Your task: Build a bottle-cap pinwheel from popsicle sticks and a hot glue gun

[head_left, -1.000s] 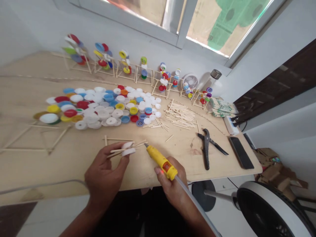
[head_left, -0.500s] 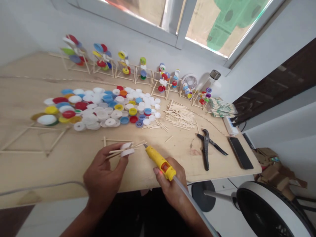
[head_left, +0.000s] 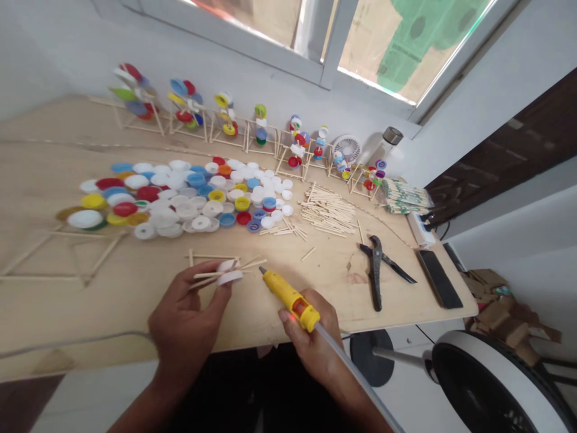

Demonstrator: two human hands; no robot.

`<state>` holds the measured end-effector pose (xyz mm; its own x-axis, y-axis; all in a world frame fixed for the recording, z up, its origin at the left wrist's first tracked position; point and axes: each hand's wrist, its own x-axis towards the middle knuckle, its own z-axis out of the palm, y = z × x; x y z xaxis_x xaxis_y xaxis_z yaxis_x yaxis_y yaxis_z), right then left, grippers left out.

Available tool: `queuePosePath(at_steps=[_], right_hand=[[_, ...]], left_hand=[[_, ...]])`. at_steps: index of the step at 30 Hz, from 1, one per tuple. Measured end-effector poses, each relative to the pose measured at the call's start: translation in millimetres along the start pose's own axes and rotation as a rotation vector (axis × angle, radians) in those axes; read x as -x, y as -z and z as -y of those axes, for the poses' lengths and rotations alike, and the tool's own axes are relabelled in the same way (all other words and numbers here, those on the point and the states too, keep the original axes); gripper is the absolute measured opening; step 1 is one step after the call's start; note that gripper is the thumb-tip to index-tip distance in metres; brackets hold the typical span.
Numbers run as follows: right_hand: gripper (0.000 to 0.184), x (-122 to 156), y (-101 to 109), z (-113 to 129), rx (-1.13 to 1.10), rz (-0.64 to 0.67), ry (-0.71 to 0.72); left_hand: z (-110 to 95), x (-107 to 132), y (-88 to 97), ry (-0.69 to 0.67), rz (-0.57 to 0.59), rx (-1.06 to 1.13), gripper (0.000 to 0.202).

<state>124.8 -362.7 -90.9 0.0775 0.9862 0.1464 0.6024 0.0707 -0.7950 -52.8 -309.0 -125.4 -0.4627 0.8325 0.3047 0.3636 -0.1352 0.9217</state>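
The left hand has a narrow grip, pinching white caps and thin sticks above the tabletop. The right hand's grip wraps a yellow glue gun, its nozzle near the stick ends. Loose bottle caps lie beyond, beside a stick pile.

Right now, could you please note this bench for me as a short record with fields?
left hand: holds white caps with wooden sticks
right hand: holds yellow glue gun, nozzle near those sticks
table middle: loose caps, mixed colours; stick pile
table right: black pliers-like tool; dark phone
table back: row of stick-and-cap models
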Motion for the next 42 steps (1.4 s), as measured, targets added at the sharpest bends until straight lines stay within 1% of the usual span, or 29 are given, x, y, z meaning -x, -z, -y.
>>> queuePosePath(at_steps=[3, 5, 7, 9, 11, 14, 17, 20, 22, 24, 27, 31, 33, 38, 42], right_hand=[[0.031, 1, 3, 5, -0.058, 0.030, -0.002], [0.031, 1, 8, 3, -0.111, 0.039, -0.025], [0.028, -1, 17, -3, -0.155, 0.019, -0.058], [0.024, -3, 30, -16, -0.140, -0.041, -0.065], [0.019, -7, 47, -33, -0.038, -0.133, -0.023], [0.015, -12, 76, -66, 0.187, -0.281, 0.105], [0.016, -15, 106, -100, 0.440, -0.347, 0.224], [0.018, -17, 133, -132, 0.669, -0.290, 0.298], [0.018, -19, 148, -148, 0.775, -0.239, 0.309], [0.019, -22, 160, -161, 0.850, -0.191, 0.312], [0.022, -27, 171, -172, 0.928, -0.126, 0.339], [0.025, -32, 178, -178, 0.988, -0.043, 0.391], [0.025, -32, 179, -180, 1.006, -0.008, 0.407], [0.034, -33, 181, -179, 1.015, 0.024, 0.406], [0.045, -32, 186, -169, 0.975, 0.099, 0.375]], left_hand=[[-6, -2, -2.6, 0.120, 0.027, 0.139, 0.028], [-8, -4, -3.9, 0.183, 0.035, 0.191, 0.028], [-8, -5, -4.3, 0.236, 0.043, 0.226, 0.028], [-6, -7, -3.9, 0.285, 0.055, 0.251, 0.028], [-5, -8, -3.3, 0.328, 0.061, 0.263, 0.029], [-8, -10, -3.0, 0.402, 0.067, 0.262, 0.030], [-14, -11, -3.7, 0.479, 0.093, 0.284, 0.031], [-17, -13, -4.8, 0.550, 0.146, 0.299, 0.033], [-16, -14, -5.5, 0.611, 0.159, 0.309, 0.035], [-14, -15, -5.7, 0.651, 0.153, 0.325, 0.039], [-13, -16, -5.3, 0.669, 0.172, 0.359, 0.045], [-15, -19, -4.6, 0.717, 0.211, 0.411, 0.058], [-14, -20, -4.7, 0.719, 0.226, 0.420, 0.062], [-7, -20, -5.2, 0.663, 0.249, 0.424, 0.057], [-3, -19, -4.3, 0.621, 0.233, 0.400, 0.053]])
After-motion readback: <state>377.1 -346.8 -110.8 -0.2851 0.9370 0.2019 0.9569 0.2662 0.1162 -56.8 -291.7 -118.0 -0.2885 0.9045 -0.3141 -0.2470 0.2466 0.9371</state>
